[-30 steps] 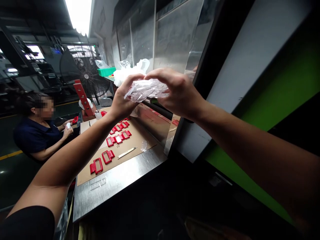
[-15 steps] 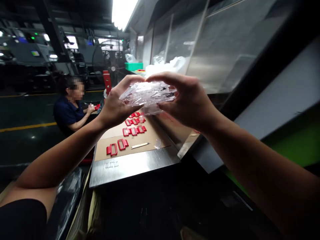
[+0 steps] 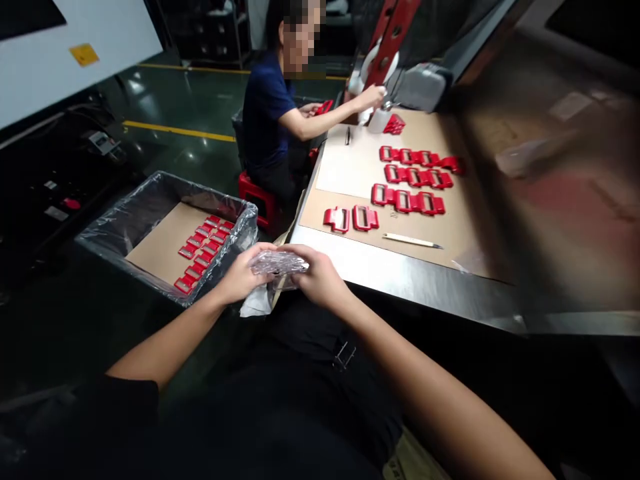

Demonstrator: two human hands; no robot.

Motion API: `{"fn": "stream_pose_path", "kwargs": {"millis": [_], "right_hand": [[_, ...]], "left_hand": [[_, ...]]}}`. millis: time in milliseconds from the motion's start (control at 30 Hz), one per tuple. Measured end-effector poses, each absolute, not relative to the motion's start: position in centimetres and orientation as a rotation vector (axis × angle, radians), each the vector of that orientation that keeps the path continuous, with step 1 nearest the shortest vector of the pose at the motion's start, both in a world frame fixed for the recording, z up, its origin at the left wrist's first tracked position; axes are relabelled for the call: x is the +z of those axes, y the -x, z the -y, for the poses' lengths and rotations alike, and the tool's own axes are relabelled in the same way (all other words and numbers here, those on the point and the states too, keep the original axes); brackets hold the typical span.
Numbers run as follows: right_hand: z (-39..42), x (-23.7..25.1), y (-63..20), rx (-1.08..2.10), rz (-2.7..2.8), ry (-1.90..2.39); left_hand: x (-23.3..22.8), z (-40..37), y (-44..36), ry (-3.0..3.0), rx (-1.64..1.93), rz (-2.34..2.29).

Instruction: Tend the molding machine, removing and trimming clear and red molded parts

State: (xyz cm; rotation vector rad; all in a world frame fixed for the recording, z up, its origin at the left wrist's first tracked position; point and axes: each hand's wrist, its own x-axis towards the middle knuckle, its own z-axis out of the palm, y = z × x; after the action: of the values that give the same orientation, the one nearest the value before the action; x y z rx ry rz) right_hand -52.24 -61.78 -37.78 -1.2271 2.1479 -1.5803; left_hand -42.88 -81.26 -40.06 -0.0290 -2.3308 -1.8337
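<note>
Between my two hands is a bundle of clear plastic pieces [image 3: 280, 263], held just off the table's near left corner. My left hand [image 3: 246, 275] grips its left end, thumb below and fingers on top. The right end is pinched by my right hand [image 3: 320, 272] in the same way. A crumpled pale plastic wrap [image 3: 257, 301] hangs below the bundle. Beyond my hands, red plastic frames [image 3: 411, 199] lie in rows on cardboard, with two more frames [image 3: 366, 218] nearer me. A pen-like tool with a pale handle [image 3: 411, 241] lies close to the table's metal edge [image 3: 380, 267].
On the floor at left stands a bin [image 3: 165, 180] lined with clear plastic, holding red frames on cardboard. A co-worker [image 3: 270, 100] sits on a red stool [image 3: 257, 200] at the table's far left, reaching toward a white bottle [image 3: 379, 121]. A red perforated post [image 3: 390, 43] rises there.
My view has swung left and down, bringing the lined bin into sight. Both hands have lowered with the bundle from above the table to near its left corner. The co-worker's arm now reaches out.
</note>
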Motion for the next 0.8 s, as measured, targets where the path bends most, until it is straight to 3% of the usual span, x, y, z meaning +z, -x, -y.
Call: {"fn": "stream_pose_path", "kwargs": {"millis": [133, 267, 500, 800], "right_hand": [[62.2, -41.6, 51.3, -1.568, -2.143, 1.072], [61.1, -43.4, 50.1, -1.645, -2.136, 0.980], [59.4, -46.0, 47.6, -1.908, -2.026, 0.593], [60.3, -48.0, 45.2, -2.101, -1.828, 0.213]], "left_hand": [[-44.6, 81.0, 41.5, -0.120, -2.045, 2.218], [-45.7, 80.6, 41.0, -0.117, -2.127, 2.179], [-44.7, 81.9, 38.5, 0.082, -1.708, 2.570], [-49.5, 80.5, 38.0, -0.234, -1.215, 2.538]]}}
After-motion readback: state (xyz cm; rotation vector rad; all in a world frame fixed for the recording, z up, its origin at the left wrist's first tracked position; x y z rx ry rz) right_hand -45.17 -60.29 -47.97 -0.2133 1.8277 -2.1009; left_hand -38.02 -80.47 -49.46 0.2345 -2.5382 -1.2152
